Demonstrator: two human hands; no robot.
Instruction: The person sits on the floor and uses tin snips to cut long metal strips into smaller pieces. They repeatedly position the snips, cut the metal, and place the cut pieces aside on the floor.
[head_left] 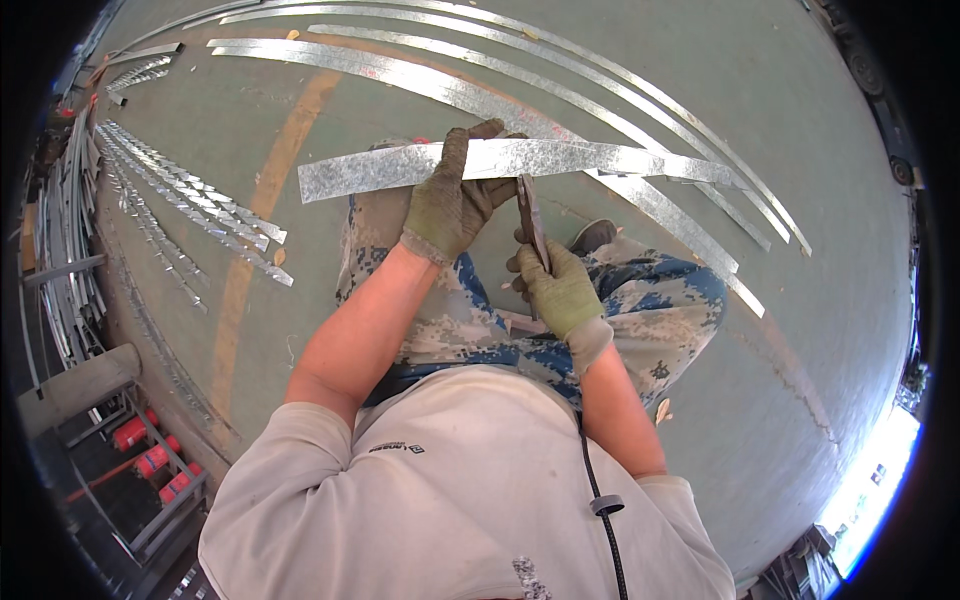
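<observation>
Grey-green floor [840, 330] carries long metal strips [400, 75] ahead and jagged strips [272, 230] at left. The left hand [452, 205] grips a shiny band [375, 173] above the legs [655, 315]; the right hand [565, 290] is wrapped around a dark tool [533, 225] at its lower edge. Band ends reach past both hands.

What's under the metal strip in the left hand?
Beneath the held strip: a wide galvanized strip on the floor and part of the left hand. Covered parts can't be seen.
</observation>
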